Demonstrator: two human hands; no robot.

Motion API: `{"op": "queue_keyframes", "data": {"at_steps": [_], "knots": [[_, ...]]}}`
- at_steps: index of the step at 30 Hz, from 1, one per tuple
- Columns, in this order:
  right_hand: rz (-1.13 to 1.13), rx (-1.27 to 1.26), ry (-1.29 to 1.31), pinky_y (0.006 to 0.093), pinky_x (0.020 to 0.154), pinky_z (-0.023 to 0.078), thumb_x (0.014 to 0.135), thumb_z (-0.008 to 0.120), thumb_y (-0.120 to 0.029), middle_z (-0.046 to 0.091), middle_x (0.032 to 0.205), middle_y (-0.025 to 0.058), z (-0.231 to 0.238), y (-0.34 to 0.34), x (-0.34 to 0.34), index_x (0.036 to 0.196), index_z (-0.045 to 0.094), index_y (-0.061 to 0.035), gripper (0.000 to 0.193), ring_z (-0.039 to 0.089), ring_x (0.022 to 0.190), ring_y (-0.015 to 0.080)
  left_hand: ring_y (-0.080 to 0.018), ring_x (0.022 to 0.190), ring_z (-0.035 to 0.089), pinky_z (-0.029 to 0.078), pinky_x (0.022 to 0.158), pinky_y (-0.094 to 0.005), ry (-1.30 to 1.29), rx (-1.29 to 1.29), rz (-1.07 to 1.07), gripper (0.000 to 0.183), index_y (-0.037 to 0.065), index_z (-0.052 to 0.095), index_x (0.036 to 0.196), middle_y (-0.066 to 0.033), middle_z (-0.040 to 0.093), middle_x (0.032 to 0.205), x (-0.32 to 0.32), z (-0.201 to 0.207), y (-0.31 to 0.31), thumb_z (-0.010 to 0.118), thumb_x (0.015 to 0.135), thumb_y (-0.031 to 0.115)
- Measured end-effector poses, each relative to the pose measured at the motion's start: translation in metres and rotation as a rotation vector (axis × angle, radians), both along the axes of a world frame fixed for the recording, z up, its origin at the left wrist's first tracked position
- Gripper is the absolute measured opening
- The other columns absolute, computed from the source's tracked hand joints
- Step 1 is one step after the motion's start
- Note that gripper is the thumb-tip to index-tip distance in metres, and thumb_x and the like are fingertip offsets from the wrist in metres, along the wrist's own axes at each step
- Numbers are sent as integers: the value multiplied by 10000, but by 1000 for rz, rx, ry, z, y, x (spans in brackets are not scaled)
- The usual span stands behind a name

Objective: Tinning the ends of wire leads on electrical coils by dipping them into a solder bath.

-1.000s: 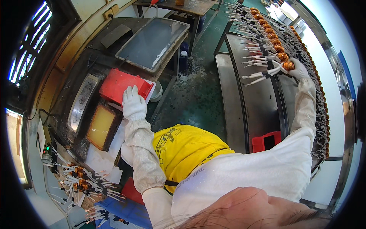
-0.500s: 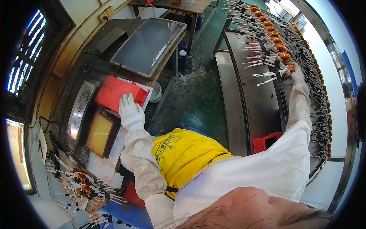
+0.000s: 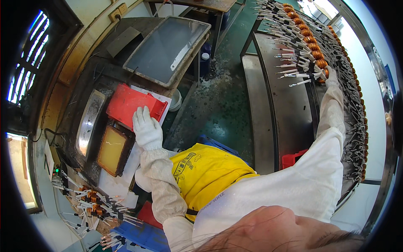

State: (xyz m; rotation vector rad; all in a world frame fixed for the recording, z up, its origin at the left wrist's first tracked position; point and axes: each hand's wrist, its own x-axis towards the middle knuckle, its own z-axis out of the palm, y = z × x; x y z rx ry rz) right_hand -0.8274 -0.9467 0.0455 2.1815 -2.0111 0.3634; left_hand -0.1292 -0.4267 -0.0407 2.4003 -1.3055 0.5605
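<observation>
My left hand (image 3: 147, 128), in a white glove, lies with its fingers stretched against the near side of a red plastic box (image 3: 133, 105) on the left-hand bench. Far to the right, my gloved right hand (image 3: 332, 78) is closed around a copper-wound coil (image 3: 325, 73) with white leads, at the near end of a row of coils. Its leads point left, past the table's edge. The fingertips of that hand are partly hidden behind the coil. Behind it the row of similar copper coils (image 3: 310, 40) runs away along the metal table.
By the red box are a trough with a shiny metallic surface (image 3: 90, 122) and a dark-rimmed pan of yellow material (image 3: 112, 147). Beyond stands a wide grey tray (image 3: 168, 50). More leaded coils (image 3: 96, 206) and a blue bin (image 3: 140, 237) are at lower left; a red bin (image 3: 292, 159) is below the right-hand table.
My right hand has brought the coil closer against the end of the row, and its leads have swung nearer the others. My left hand stays at the red box. The whole view has shifted slightly.
</observation>
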Motion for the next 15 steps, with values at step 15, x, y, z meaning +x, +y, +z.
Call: {"op": "queue_keyframes", "data": {"at_steps": [15], "knots": [[-107, -453, -546, 406, 1026, 415, 895, 597, -117, 531, 1359, 211, -75, 111, 52, 1451, 345, -80, 612, 551, 1220, 337, -378, 1216, 504, 413, 1054, -465, -8, -30, -14, 470, 52, 543, 1272, -173, 550, 1305, -3, 1, 7, 596, 807, 90]]}}
